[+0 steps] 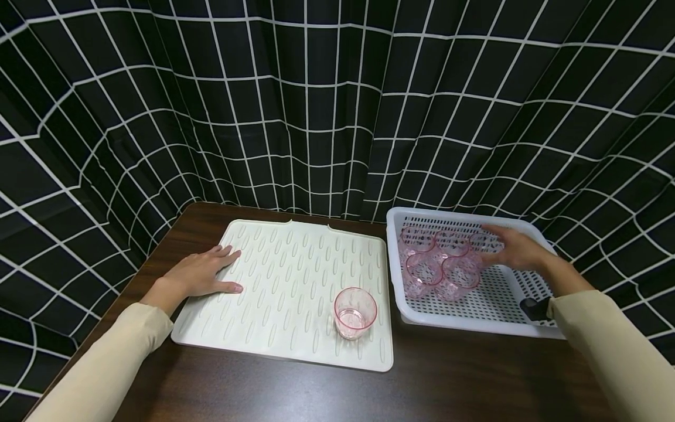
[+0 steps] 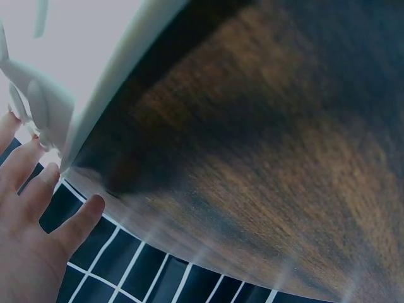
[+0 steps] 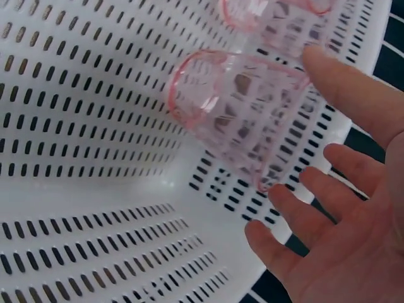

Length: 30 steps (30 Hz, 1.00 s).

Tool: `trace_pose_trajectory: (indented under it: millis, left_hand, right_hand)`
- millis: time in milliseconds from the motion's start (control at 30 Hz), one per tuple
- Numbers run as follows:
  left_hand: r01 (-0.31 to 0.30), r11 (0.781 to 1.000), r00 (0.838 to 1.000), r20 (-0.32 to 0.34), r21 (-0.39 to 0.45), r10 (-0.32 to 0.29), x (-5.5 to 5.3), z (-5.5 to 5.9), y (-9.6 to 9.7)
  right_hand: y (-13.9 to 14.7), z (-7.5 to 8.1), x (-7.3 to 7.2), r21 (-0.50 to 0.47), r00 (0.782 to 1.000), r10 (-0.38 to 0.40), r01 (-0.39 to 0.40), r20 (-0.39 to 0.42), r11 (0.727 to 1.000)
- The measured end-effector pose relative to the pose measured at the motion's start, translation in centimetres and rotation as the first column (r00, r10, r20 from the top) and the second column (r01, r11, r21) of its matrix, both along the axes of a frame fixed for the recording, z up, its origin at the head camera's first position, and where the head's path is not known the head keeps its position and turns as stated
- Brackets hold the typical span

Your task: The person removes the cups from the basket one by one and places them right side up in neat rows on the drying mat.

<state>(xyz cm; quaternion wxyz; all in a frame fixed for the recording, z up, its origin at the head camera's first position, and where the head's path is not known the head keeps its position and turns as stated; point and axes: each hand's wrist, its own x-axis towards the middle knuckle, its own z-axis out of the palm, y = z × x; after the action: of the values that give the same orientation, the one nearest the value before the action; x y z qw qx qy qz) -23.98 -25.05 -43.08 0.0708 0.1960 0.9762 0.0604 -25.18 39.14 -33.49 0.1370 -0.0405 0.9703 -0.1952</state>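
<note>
My left hand (image 1: 197, 274) rests with fingers spread on the left edge of a cream ribbed drying mat (image 1: 285, 275). A clear tumbler with a pink rim (image 1: 355, 313) stands upright near the mat's right front corner. To the right, several similar pink tumblers (image 1: 423, 269) stand grouped in the left half of a white perforated basket (image 1: 398, 275). My right hand (image 1: 514, 249) reaches in from the right, thumb and fingers spread about the rim of the back right tumbler (image 3: 240, 120). In the right wrist view the thumb and fingertips are right at that rim, not curled round it.
A black handle-like piece (image 1: 535, 309) shows at the basket's front right, partly behind my right sleeve. The mat and basket stand side by side on a dark wooden table (image 1: 316, 387). A black curtain with white grid lines (image 1: 316, 105) hangs behind and at the sides.
</note>
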Motion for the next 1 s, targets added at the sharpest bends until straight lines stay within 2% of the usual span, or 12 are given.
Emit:
trace_pose_trajectory:
  millis: [167,367,533,667,800,933,1000]
  left_hand:
    - [-0.002,1.000,1.000,0.004,0.002,0.002,0.1,0.0,0.1]
    - [-0.006,1.000,1.000,0.000,0.010,0.006,0.1,0.2,0.2]
    - [-0.007,1.000,1.000,0.002,0.007,0.007,0.1,0.1,0.1]
    - [-0.008,1.000,1.000,0.004,0.002,0.008,0.1,0.1,0.1]
    - [-0.005,1.000,1.000,0.000,0.007,0.005,0.1,0.2,0.2]
    - [0.001,1.000,1.000,-0.002,0.006,-0.001,0.1,0.3,0.2]
    - [0.001,1.000,1.000,0.001,0.005,-0.001,0.1,0.3,0.2]
  right_hand:
    - [0.5,-0.8,-0.2,0.014,0.999,-0.042,0.042,0.021,0.999]
    - [1.1,-1.2,-0.3,-0.006,0.999,-0.035,0.035,0.023,0.999]
    - [1.1,-1.0,-0.2,-0.023,0.999,-0.052,0.051,-0.010,0.998]
    - [0.6,-0.2,0.1,-0.041,0.991,-0.110,0.107,-0.071,0.993]
    - [0.0,0.7,0.5,-0.076,0.965,-0.171,0.159,-0.198,0.984]
    - [-0.7,1.3,0.7,-0.124,0.911,-0.223,0.192,-0.347,0.974]
    - [-1.2,1.6,0.7,-0.156,0.887,-0.252,0.207,-0.388,0.966]
